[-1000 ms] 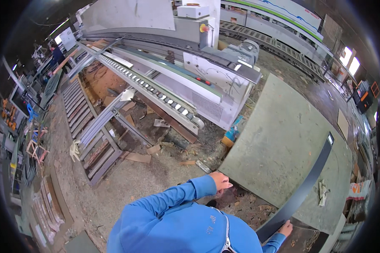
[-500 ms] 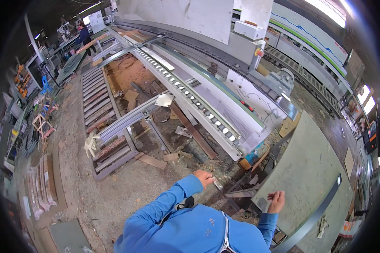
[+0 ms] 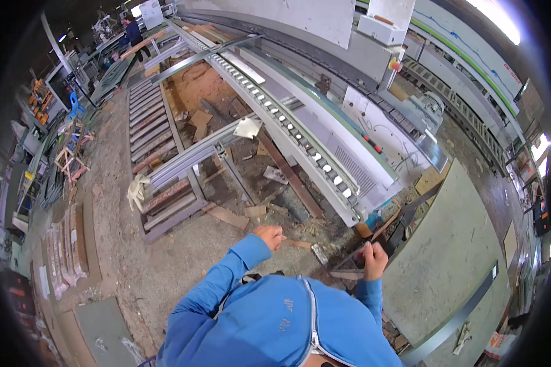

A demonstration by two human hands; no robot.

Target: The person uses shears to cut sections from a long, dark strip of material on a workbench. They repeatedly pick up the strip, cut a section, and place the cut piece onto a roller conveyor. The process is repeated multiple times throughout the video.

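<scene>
My left hand (image 3: pixel 269 236) is held out in front of my body, above the littered floor, its fingers curled closed. Whatever may be inside the curl is hidden. To its right lie a thin tan scrap (image 3: pixel 297 243) and a small whitish piece (image 3: pixel 319 254) on the ground. Raised beside the edge of a large grey-green board (image 3: pixel 447 244), my right hand (image 3: pixel 375 260) has its fingers bent together. A dark bit shows at its fingertips, but I cannot tell whether it is held or lies behind. Both arms wear blue sleeves.
A long machine rail with white rollers (image 3: pixel 300 140) runs from far left toward me. Left of it stands a roller frame (image 3: pixel 153 134) with a pale glove (image 3: pixel 137 192) on its corner. Wrapped strips (image 3: pixel 67 251) lie at left. A person (image 3: pixel 133 33) stands far off.
My left hand has moved left and slightly up. The right hand has risen and shifted left, its fingers now drawn closer together. The whole view has turned a little.
</scene>
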